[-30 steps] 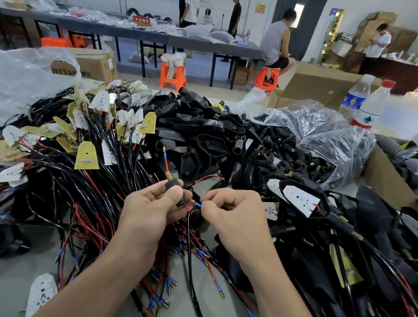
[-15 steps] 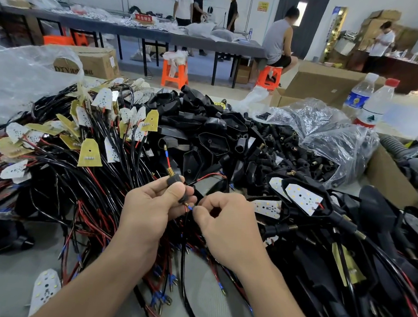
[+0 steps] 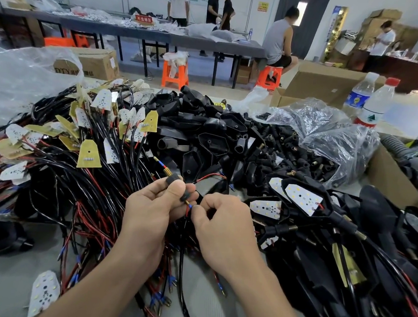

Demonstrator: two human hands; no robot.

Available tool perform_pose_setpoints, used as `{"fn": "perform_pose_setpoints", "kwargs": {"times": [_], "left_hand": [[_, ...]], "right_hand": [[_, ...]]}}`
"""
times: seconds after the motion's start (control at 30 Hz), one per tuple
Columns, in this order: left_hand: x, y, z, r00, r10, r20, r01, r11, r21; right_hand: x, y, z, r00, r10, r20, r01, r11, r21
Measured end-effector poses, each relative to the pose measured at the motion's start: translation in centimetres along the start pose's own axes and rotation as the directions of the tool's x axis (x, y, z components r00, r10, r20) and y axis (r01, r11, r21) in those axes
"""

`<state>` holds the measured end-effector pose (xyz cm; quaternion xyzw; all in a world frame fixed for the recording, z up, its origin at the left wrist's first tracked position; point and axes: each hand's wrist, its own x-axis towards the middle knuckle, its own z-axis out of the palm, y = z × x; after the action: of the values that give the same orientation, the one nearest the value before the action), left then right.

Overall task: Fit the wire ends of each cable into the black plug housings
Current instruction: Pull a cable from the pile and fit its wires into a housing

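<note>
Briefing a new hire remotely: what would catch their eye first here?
At centre, the left hand grips a black plug housing while the right hand pinches a wire end beside it. Tangled black and red cables sprawl to the left; a heap of black shells lies behind.

An assembly workshop: heaped cables (image 3: pixel 80 172) and black housings (image 3: pixel 204 137), cardboard boxes (image 3: pixel 95 63) behind them, workers at long surfaces (image 3: pixel 128 31).

Right grip (image 3: pixel 222 225) has closed in on left grip (image 3: pixel 152 211), fingertips nearly touching, bringing its pinched blue-sleeved wire end (image 3: pixel 190 207) up to the lower mouth of the black plug housing (image 3: pixel 185 196); white-shirted bystander (image 3: pixel 178 1) shifted left.
</note>
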<state>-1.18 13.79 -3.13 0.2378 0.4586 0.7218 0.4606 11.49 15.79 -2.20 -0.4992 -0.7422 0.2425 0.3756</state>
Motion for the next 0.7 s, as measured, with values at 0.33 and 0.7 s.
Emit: {"fn": "perform_pose_setpoints", "kwargs": {"times": [0.33, 0.7], "left_hand": [[-0.2, 0.4, 0.1, 1.000, 0.016, 0.020, -0.017, 0.999, 0.051], [-0.4, 0.7, 0.4, 0.994, 0.021, 0.109, -0.019, 1.000, -0.019]], "right_hand": [[1.1, 0.5, -0.5, 0.989, 0.145, 0.036, -0.149, 0.934, 0.326], [1.1, 0.9, -0.9, 0.981, 0.191, -0.033, -0.172, 0.935, 0.309]]}}
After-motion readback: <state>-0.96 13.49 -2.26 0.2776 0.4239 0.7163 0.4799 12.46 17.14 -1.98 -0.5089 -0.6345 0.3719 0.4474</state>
